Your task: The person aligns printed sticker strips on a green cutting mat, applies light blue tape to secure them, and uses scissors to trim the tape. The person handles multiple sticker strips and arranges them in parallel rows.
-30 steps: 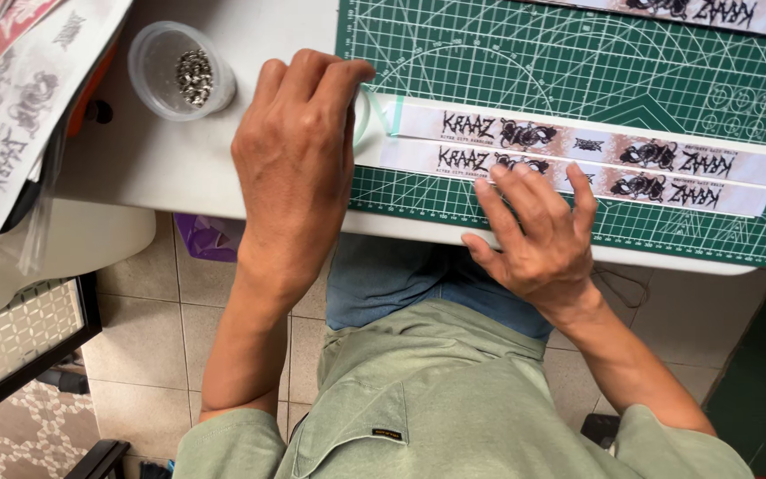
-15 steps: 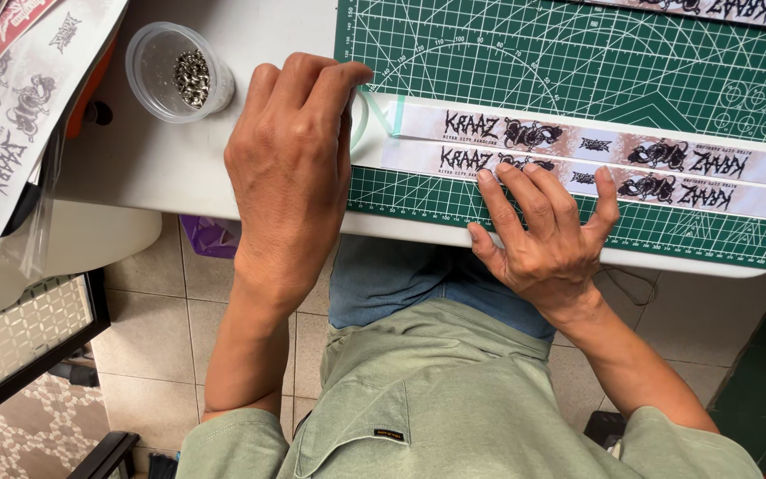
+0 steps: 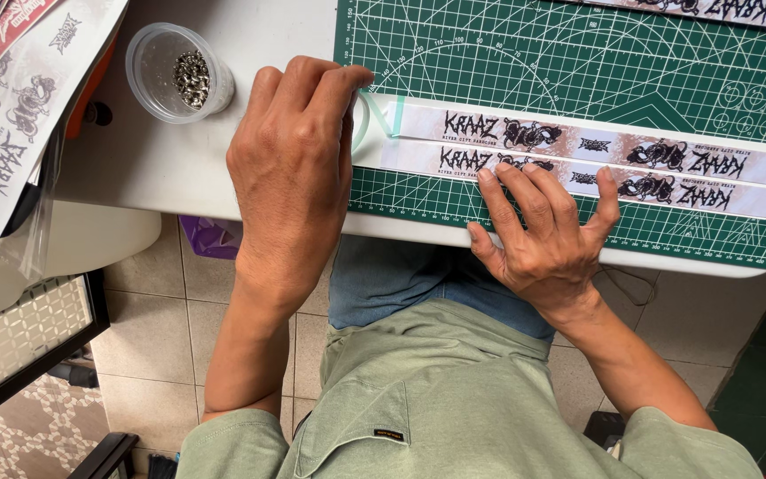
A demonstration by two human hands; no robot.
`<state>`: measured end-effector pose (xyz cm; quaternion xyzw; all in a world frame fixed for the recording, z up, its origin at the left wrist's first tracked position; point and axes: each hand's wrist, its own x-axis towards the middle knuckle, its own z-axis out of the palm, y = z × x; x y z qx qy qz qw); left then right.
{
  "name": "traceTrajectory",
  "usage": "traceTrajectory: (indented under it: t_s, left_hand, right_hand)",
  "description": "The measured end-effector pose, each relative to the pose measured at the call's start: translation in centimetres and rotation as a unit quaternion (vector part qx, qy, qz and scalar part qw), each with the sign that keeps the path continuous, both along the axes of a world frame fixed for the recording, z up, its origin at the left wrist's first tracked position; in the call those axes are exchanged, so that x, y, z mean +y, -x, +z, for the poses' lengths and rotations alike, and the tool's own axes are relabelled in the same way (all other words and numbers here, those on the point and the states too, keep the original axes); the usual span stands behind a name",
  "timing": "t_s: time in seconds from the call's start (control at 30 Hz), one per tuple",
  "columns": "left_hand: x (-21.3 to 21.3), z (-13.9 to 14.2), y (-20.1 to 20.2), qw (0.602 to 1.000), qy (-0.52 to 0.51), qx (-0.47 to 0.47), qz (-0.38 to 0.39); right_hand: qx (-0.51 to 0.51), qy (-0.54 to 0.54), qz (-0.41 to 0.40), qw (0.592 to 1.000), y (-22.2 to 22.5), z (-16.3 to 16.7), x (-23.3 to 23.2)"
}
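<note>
Nearest the body, the right hand [image 3: 547,235] lies flat with its fingers spread wide, holding nothing. Its fingertips press on the nearer printed strip [image 3: 667,188], and its palm hangs over the front edge of the table [image 3: 179,168]. The left hand [image 3: 299,168] is beside it, knuckles up and fingers curled together, with the fingertips bent down onto the left ends of the strips. What sits under those fingertips is hidden, so whether they pinch anything cannot be told. A pale ring-like curve shows just right of them.

The two strips are long and white with dark lettering and figures. They lie side by side and touching on the green cutting mat [image 3: 578,62], running from the left hand toward the right edge of the mat. The farther strip [image 3: 596,142] sits slightly higher and reaches a little further right. Beyond them the mat is bare green grid up to another printed strip [image 3: 711,9] at the top edge of the view. The mat's front edge lies close to the table's front edge.

Left of the mat, on bare white table, stands a clear round cup [image 3: 175,71] holding a small heap of little metal pieces [image 3: 192,78]. Further left, printed sheets [image 3: 11,115] overhang the table's corner.
</note>
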<state>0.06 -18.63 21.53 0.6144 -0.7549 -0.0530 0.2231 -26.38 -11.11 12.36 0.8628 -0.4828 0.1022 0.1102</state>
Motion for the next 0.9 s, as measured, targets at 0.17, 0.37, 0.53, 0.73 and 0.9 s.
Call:
traceTrajectory:
  t_s: [0.17,0.37,0.53,0.73,0.9]
  left_hand:
    - [0.05,0.04,-0.03,1.000,0.002,0.004,-0.002]
    - [0.03,0.07,-0.02,1.000,0.001,0.003,-0.002]
    - [0.08,0.09,-0.11,1.000,0.003,0.003,-0.004]
    - [0.03,-0.18,-0.23,1.000,0.008,-0.003,-0.003]
    - [0.24,-0.16,-0.23,1.000,0.002,-0.002,-0.006]
  right_hand:
    - [0.000,0.001,0.000,1.000,-0.06,0.02,-0.06]
    - [0.001,0.001,0.000,1.000,-0.06,0.06,-0.02]
    - [-0.001,-0.001,0.001,1.000,-0.08,0.04,-0.04]
    - [-0.002,-0.002,0.004,1.000,-0.12,0.00,-0.09]
    - [-0.007,-0.007,0.004,1.000,-0.11,0.05,-0.06]
